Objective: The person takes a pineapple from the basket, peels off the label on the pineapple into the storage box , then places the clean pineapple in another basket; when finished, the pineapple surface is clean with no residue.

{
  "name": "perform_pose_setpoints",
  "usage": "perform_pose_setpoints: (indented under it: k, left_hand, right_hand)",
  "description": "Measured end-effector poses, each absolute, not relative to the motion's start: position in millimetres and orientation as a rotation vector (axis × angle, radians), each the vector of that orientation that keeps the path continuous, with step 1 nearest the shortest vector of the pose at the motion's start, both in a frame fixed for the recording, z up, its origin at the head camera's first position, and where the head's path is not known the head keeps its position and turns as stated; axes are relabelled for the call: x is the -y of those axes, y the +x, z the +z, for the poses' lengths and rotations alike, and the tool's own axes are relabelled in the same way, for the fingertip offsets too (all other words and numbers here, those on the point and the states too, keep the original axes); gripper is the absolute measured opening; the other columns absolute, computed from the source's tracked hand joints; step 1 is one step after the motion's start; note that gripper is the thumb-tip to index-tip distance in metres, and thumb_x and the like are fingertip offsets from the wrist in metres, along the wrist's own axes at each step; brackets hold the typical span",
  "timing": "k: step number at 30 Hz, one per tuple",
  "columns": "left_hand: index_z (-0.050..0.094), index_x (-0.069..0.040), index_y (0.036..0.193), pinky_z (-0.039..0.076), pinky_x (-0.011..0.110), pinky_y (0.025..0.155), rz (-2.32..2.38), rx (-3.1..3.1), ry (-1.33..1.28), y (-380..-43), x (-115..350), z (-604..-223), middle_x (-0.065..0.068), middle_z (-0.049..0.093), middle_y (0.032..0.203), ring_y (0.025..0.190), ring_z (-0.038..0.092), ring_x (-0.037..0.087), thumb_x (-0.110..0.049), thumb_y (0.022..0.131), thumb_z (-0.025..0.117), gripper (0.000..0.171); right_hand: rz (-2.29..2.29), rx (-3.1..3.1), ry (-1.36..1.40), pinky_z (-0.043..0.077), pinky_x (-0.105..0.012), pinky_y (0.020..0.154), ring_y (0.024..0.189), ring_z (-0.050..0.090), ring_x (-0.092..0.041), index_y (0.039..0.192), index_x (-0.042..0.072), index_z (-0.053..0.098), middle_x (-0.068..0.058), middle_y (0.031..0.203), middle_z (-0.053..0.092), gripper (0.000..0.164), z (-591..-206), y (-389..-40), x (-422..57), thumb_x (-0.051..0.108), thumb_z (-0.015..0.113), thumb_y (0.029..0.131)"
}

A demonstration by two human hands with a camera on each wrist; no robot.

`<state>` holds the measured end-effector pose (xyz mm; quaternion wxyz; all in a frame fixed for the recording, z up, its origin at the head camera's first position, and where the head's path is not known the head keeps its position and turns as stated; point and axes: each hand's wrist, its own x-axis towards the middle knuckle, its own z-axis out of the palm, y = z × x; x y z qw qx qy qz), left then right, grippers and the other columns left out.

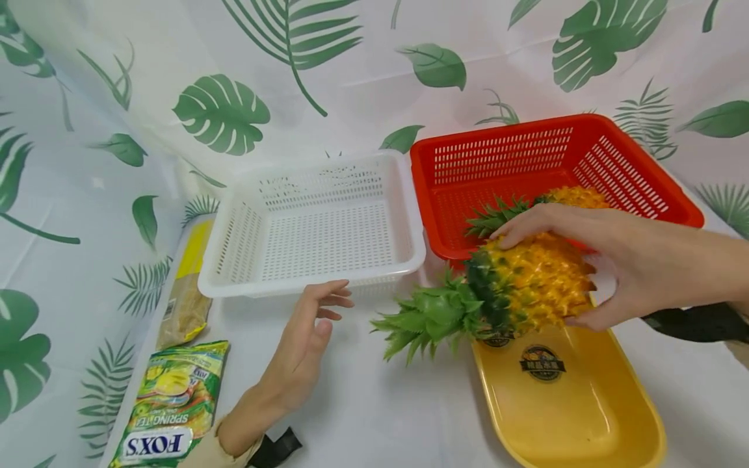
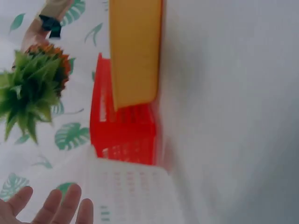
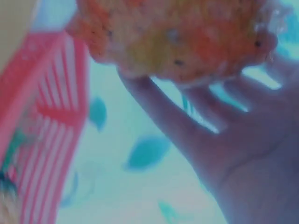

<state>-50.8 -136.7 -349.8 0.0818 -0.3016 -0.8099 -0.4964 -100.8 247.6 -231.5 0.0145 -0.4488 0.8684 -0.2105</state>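
My right hand point(image 1: 603, 253) grips a pineapple point(image 1: 541, 279) by its body, thumb on the near side and fingers over the far side. Its green crown point(image 1: 439, 312) points left, and the fruit is held above the yellow tray point(image 1: 562, 396). In the right wrist view the orange fruit point(image 3: 173, 37) rests against the fingers. Behind it, a second pineapple point(image 1: 576, 197) lies in the red basket point(image 1: 503, 146), partly hidden by the hand. My left hand point(image 1: 301, 348) is held in front of the white basket point(image 1: 310, 279), fingers relaxed and holding nothing.
At the left lie a green FOX'S packet point(image 1: 172, 403) and, behind it, a yellow-topped bag of brown contents point(image 1: 190, 286). The white and red baskets stand side by side near the leaf-patterned backdrop point(image 1: 351, 78).
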Motion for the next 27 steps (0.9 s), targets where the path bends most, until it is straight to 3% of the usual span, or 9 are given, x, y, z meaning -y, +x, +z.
perform_pose_setpoints:
  k: [3, 6, 10, 18, 24, 27]
  left_hand:
    - [0.035, -0.018, 0.145, 0.047, 0.034, 0.093, -1.47, 2.485, -0.939, -51, 125, -356, 0.003, 0.049, 0.132, 0.117, 0.054, 0.02, -0.031, 0.107, 0.029, 0.041]
    - [0.031, -0.021, 0.148, 0.047, 0.034, 0.095, -1.431, 2.589, -0.979, -51, 110, -362, 0.003, 0.046, 0.136, 0.119, 0.053, 0.019, -0.027, 0.106, 0.038, 0.043]
    - [0.024, -0.029, 0.15, 0.048, 0.036, 0.097, -1.39, 2.742, -1.021, -55, 88, -367, -0.001, 0.039, 0.144, 0.124, 0.051, 0.019, -0.035, 0.102, 0.05, 0.055]
    - [0.002, -0.037, 0.155, 0.041, 0.042, 0.109, -1.364, 2.788, -1.1, -72, 38, -370, -0.007, 0.017, 0.16, 0.134, 0.044, 0.02, -0.051, 0.095, 0.056, 0.082]
    - [-0.002, -0.041, 0.154, 0.031, 0.05, 0.116, -1.561, 2.775, -0.841, -85, 6, -373, -0.009, 0.012, 0.162, 0.148, 0.023, 0.015, -0.056, 0.095, 0.052, 0.081]
    - [-0.004, -0.042, 0.154, 0.029, 0.052, 0.116, -1.611, 2.764, -0.713, -91, -5, -375, -0.005, 0.014, 0.162, 0.148, 0.024, 0.017, -0.057, 0.094, 0.052, 0.083]
  right_hand:
    - [-0.668, -2.78, -1.409, 0.05, -0.008, 0.079, 0.114, 0.047, 0.003, 0.136, 0.021, 0.047, 0.014, 0.134, 0.051, 0.109, -232, -109, -277, 0.026, 0.101, 0.041]
    - [-0.786, -2.795, -1.376, 0.048, -0.005, 0.077, 0.119, 0.047, -0.002, 0.138, 0.006, 0.046, 0.002, 0.139, 0.05, 0.116, -236, -118, -300, 0.007, 0.1, 0.035]
    - [-0.891, -2.832, -1.296, 0.046, -0.003, 0.081, 0.124, 0.045, -0.006, 0.142, -0.003, 0.037, -0.003, 0.145, 0.043, 0.119, -240, -128, -314, -0.01, 0.094, 0.038]
    - [-1.041, -3.033, -0.999, 0.039, 0.003, 0.083, 0.119, 0.043, -0.001, 0.146, 0.006, 0.035, 0.015, 0.14, 0.042, 0.121, -257, -146, -325, -0.023, 0.087, 0.04]
    - [-1.034, -3.109, -0.826, 0.035, 0.005, 0.083, 0.116, 0.037, 0.008, 0.147, 0.015, 0.035, 0.025, 0.134, 0.037, 0.116, -261, -169, -335, -0.018, 0.087, 0.048]
    - [-1.018, -3.097, -0.786, 0.035, 0.006, 0.08, 0.113, 0.037, 0.008, 0.147, 0.017, 0.035, 0.025, 0.133, 0.036, 0.112, -261, -181, -336, -0.015, 0.088, 0.052]
